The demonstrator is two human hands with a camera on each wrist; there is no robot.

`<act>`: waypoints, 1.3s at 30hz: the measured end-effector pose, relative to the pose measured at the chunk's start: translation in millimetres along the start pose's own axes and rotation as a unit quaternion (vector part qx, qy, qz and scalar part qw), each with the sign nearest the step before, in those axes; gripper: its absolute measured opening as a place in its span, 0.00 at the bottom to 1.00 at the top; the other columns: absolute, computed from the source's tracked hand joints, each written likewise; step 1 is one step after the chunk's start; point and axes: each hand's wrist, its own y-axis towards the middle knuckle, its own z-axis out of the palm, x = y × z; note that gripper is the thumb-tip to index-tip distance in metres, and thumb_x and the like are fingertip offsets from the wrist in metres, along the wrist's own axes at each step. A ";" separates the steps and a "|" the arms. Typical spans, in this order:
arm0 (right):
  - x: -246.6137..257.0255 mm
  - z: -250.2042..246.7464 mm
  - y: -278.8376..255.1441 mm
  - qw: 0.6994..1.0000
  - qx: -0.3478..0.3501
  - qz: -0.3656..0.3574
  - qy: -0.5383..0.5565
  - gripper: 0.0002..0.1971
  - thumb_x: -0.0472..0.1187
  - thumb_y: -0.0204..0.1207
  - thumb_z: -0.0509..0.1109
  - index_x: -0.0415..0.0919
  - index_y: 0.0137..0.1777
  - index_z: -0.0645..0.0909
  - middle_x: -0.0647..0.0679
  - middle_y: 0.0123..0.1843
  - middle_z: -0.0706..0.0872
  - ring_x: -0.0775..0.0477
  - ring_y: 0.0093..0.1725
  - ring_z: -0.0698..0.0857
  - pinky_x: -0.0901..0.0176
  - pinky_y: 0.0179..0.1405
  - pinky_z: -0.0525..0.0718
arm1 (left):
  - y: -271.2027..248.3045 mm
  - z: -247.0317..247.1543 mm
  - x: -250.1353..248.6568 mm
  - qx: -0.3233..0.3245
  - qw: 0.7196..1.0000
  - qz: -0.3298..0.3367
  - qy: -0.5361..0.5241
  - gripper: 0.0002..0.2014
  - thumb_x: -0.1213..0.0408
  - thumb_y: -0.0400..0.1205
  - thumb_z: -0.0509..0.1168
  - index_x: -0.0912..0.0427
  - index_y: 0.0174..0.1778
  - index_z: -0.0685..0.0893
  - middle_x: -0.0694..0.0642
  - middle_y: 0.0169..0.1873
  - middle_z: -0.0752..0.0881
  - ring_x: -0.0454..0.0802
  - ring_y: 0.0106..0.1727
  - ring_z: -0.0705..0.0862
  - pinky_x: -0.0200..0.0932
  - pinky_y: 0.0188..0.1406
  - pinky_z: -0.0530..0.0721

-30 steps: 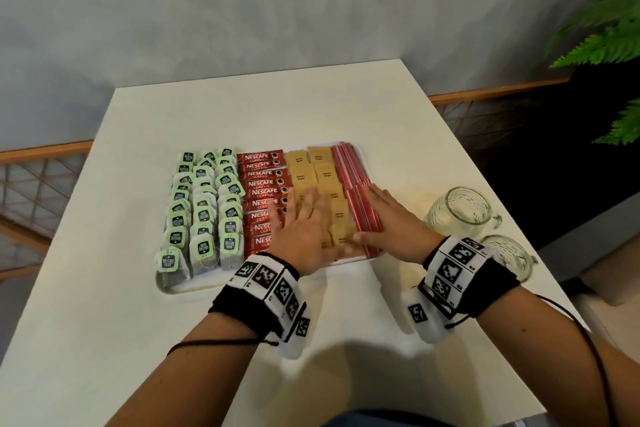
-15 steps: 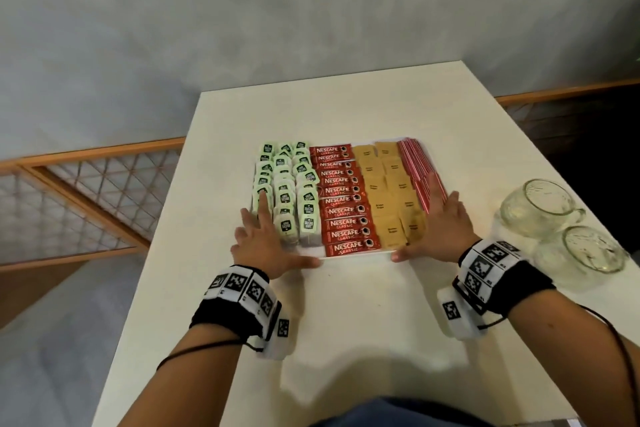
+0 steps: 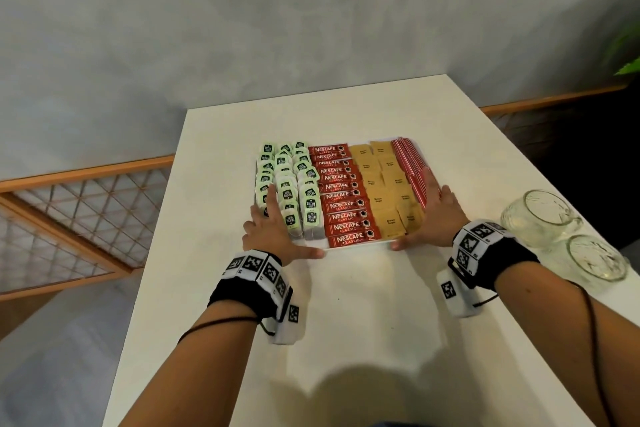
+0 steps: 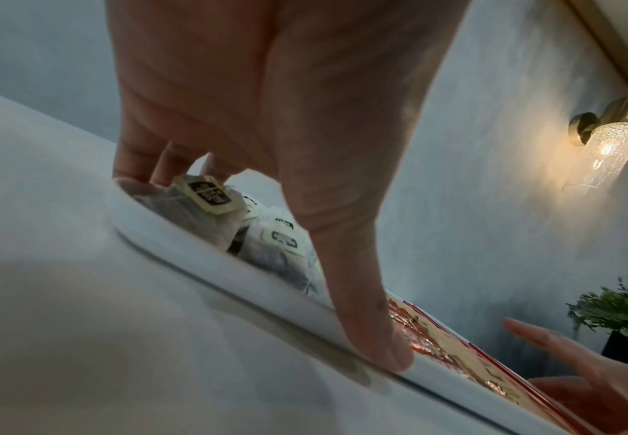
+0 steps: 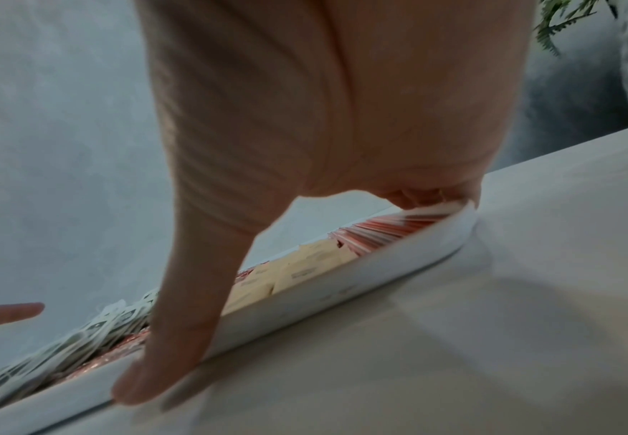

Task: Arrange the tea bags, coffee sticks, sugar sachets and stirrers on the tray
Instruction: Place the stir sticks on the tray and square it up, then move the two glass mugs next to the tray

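A white tray sits mid-table, filled in columns: green-tagged tea bags at the left, red coffee sticks, brown sugar sachets, and red stirrers at the right. My left hand lies at the near-left corner with straight fingers over the tea bags; its thumb rests along the near rim. My right hand lies at the near-right corner, fingers on the stirrers, thumb against the rim. Neither hand holds anything.
Two glass mugs stand at the table's right edge, close to my right wrist. A wooden lattice railing runs below the table's left side. The grey wall is behind the table.
My left hand has moved from the middle of the tray to its near-left corner. The right hand has slid back to the near-right corner. The view has shifted left.
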 end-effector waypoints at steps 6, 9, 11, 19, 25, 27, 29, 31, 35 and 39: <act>-2.5 -3.8 16.6 1.000 -0.003 -0.003 0.001 0.88 0.78 0.23 0.77 0.56 0.80 0.23 0.33 0.84 0.51 0.31 0.84 0.53 0.31 0.79 0.61 | 14.1 -1.9 -6.4 0.001 1.000 0.004 0.006 0.79 0.33 0.50 0.82 0.45 0.82 0.28 0.68 0.83 0.50 0.71 0.80 0.60 0.67 0.74 0.67; -2.7 -6.4 23.4 1.000 -0.005 -0.004 0.001 0.88 0.78 0.23 0.77 0.57 0.80 0.24 0.34 0.84 0.51 0.31 0.84 0.53 0.30 0.79 0.61 | 20.4 -1.5 -10.0 0.000 1.000 0.008 0.010 0.79 0.32 0.50 0.81 0.46 0.82 0.28 0.68 0.83 0.50 0.71 0.80 0.60 0.67 0.75 0.67; -2.9 -8.2 26.0 1.000 -0.011 -0.005 0.000 0.88 0.77 0.23 0.77 0.58 0.80 0.24 0.34 0.84 0.51 0.31 0.84 0.53 0.30 0.79 0.61 | 23.0 -0.7 -11.7 -0.002 1.000 0.009 0.014 0.79 0.31 0.50 0.81 0.46 0.82 0.28 0.68 0.83 0.50 0.71 0.80 0.60 0.66 0.74 0.68; -0.6 -11.8 21.0 1.000 -0.010 -0.005 0.003 0.84 0.69 0.37 0.85 0.55 0.81 0.24 0.33 0.86 0.42 0.31 0.85 0.44 0.30 0.81 0.53 | 25.1 -1.1 -12.0 0.012 1.000 0.002 0.016 0.78 0.32 0.52 0.81 0.45 0.81 0.27 0.69 0.84 0.43 0.74 0.82 0.55 0.69 0.75 0.65; -14.5 -28.0 1.5 0.992 -0.062 -0.046 0.098 0.76 0.57 0.50 0.88 0.49 0.84 0.32 0.40 0.86 0.52 0.36 0.85 0.49 0.33 0.81 0.56 | 7.4 4.6 -31.4 -0.029 0.999 0.018 0.027 0.76 0.25 0.53 0.74 0.47 0.83 0.28 0.64 0.84 0.32 0.73 0.83 0.37 0.76 0.78 0.47; -23.9 -41.2 -8.4 0.988 -0.075 -0.068 0.120 0.65 0.53 0.60 0.85 0.45 0.86 0.40 0.42 0.85 0.57 0.40 0.84 0.55 0.40 0.82 0.59 | -4.7 9.4 -50.8 -0.054 0.997 0.061 0.019 0.73 0.25 0.55 0.73 0.50 0.84 0.34 0.63 0.85 0.37 0.70 0.84 0.37 0.74 0.79 0.45; -37.7 -59.6 -20.5 0.988 -0.098 -0.077 0.092 0.52 0.51 0.69 0.80 0.42 0.85 0.51 0.42 0.83 0.63 0.41 0.82 0.63 0.48 0.80 0.62 | -17.2 20.6 -75.9 -0.078 0.990 0.120 -0.008 0.68 0.27 0.58 0.74 0.52 0.85 0.42 0.63 0.86 0.45 0.67 0.85 0.41 0.70 0.80 0.43; -57.2 -78.7 -31.1 0.985 -0.148 -0.065 0.058 0.40 0.51 0.73 0.77 0.39 0.80 0.63 0.39 0.76 0.72 0.40 0.75 0.72 0.47 0.75 0.69 | -31.2 35.0 -104.2 -0.088 0.980 0.177 -0.016 0.63 0.29 0.61 0.74 0.52 0.84 0.49 0.61 0.85 0.53 0.65 0.85 0.45 0.66 0.82 0.45; -105.4 -106.1 -50.5 0.975 -0.217 0.037 0.000 0.17 0.48 0.76 0.70 0.38 0.59 0.77 0.37 0.63 0.78 0.34 0.62 0.79 0.40 0.64 0.78 | -62.7 67.4 -155.2 -0.047 0.964 0.261 0.002 0.57 0.32 0.64 0.74 0.50 0.83 0.51 0.60 0.83 0.58 0.63 0.85 0.49 0.62 0.84 0.48; -146.8 -108.2 -61.5 0.979 -0.149 0.136 -0.043 0.20 0.49 0.76 0.64 0.34 0.61 0.76 0.35 0.64 0.79 0.31 0.62 0.79 0.39 0.64 0.78 | -86.1 98.6 -191.9 0.003 0.949 0.315 0.019 0.51 0.33 0.67 0.73 0.51 0.81 0.59 0.57 0.76 0.68 0.60 0.80 0.61 0.57 0.79 0.62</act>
